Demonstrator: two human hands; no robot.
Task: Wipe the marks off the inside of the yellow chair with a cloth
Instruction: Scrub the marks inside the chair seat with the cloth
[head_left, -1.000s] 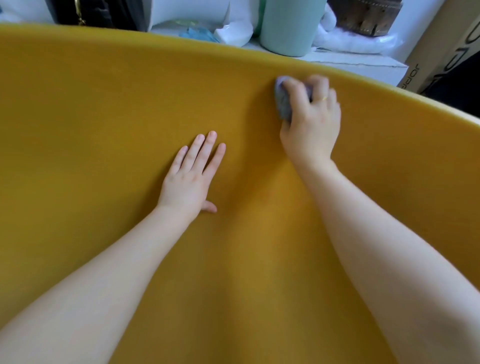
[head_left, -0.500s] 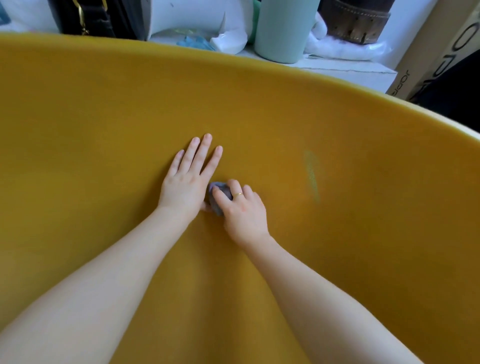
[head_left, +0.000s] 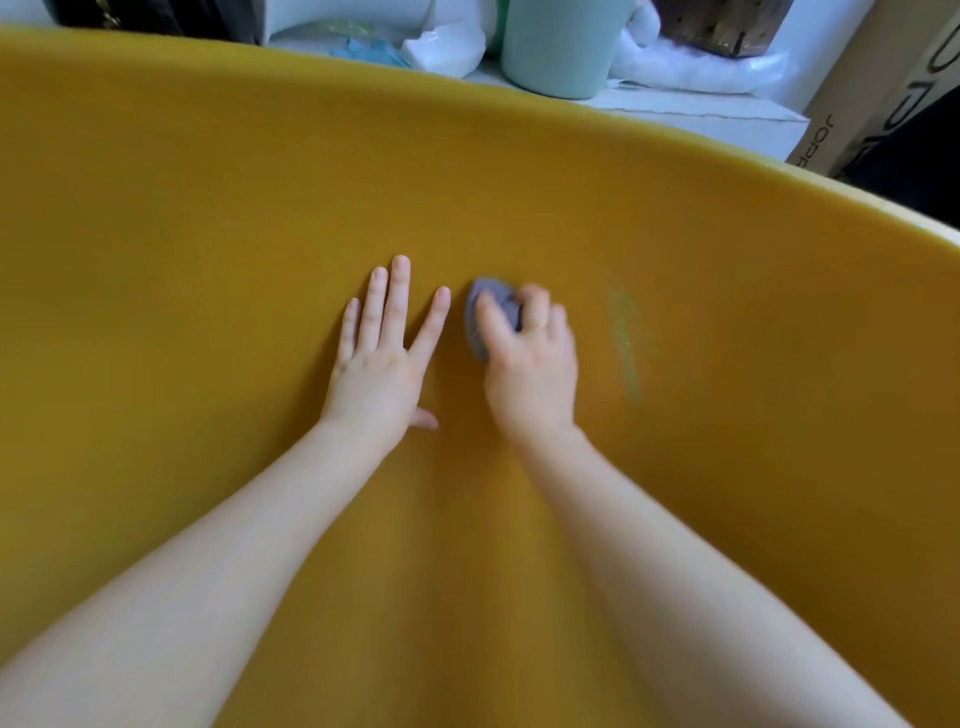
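- Right hand (head_left: 530, 364) has its fingers curled round a small grey-blue cloth (head_left: 485, 312), bunched into a wad and pressed against the inner wall of the yellow chair (head_left: 208, 208); the hand is a little blurred.
- Left hand (head_left: 382, 358) lies flat on the same wall just beside the cloth, fingers straight and spread, thumb tucked low, holding nothing.
- Both bare forearms reach up from the bottom edge to the middle of the chair's curved inside.
- To the right of the right hand, near it but apart, a faint pale-green streak (head_left: 623, 338) runs roughly top to bottom on the yellow fabric.
- Chair's inside fills most of the view as a wide curved shell; its rim (head_left: 675, 130) arcs across the top and drops toward the right.
- Beyond the rim stands a white desk (head_left: 727, 111) carrying clutter.
- On it a pale-green tub (head_left: 558, 52) stands upright; its top is cut off by the edge, so what it holds cannot be told.
- Left of the tub lie a white plastic bag (head_left: 447, 49) and a bit of blue material (head_left: 371, 52).
- Right of the tub sits white padding (head_left: 701, 70) with a dark wooden object (head_left: 722, 23) on it.
- At the far right a cardboard box (head_left: 857, 104) with dark lettering leans by the desk; whether it holds anything cannot be seen.
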